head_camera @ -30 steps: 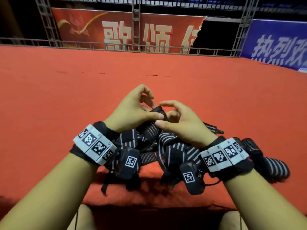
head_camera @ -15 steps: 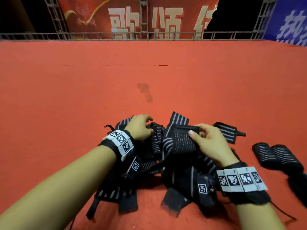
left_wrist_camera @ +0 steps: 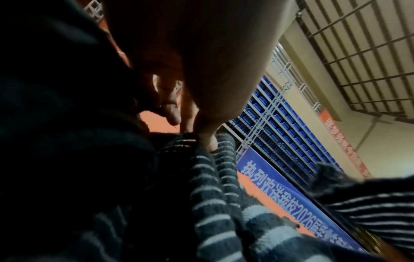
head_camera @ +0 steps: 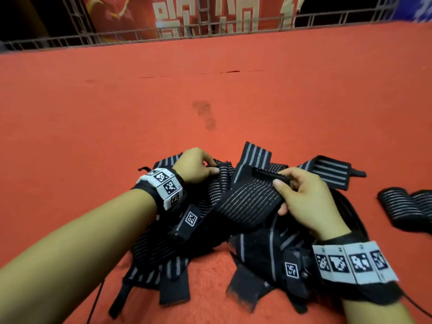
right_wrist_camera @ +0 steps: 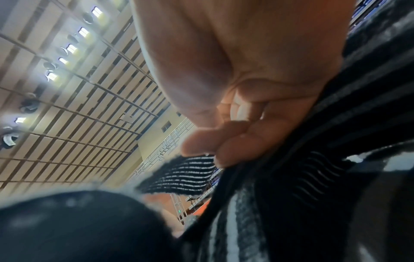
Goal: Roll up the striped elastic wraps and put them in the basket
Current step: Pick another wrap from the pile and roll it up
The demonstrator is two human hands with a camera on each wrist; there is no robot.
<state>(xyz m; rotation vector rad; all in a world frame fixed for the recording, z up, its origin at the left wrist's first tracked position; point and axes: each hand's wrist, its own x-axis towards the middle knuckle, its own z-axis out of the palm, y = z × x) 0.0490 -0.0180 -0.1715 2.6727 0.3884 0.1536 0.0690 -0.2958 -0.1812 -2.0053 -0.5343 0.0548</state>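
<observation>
A tangled pile of black elastic wraps with grey stripes [head_camera: 254,244] lies on the red carpet before me. One striped wrap [head_camera: 247,202] runs between my hands. My left hand [head_camera: 198,166] pinches its bunched left part between thumb and fingers; the left wrist view shows the thumb [left_wrist_camera: 207,141] pressing into the striped wrap [left_wrist_camera: 215,186]. My right hand [head_camera: 301,197] grips its right end, thumb on top, fingers curled under. In the right wrist view the fingers [right_wrist_camera: 235,148] curl over the striped wrap [right_wrist_camera: 183,175]. No basket is in view.
Two rolled-up wraps [head_camera: 406,206] lie on the carpet at the right. Another flat striped wrap [head_camera: 327,170] lies beyond my right hand. Red carpet [head_camera: 117,113] stretches ahead to a metal truss fence [head_camera: 210,31] with a red banner behind.
A second ago both hands were raised, pinching a wrap end close together. They have dropped onto the pile and moved apart, each holding part of one wrap. The view tilted down.
</observation>
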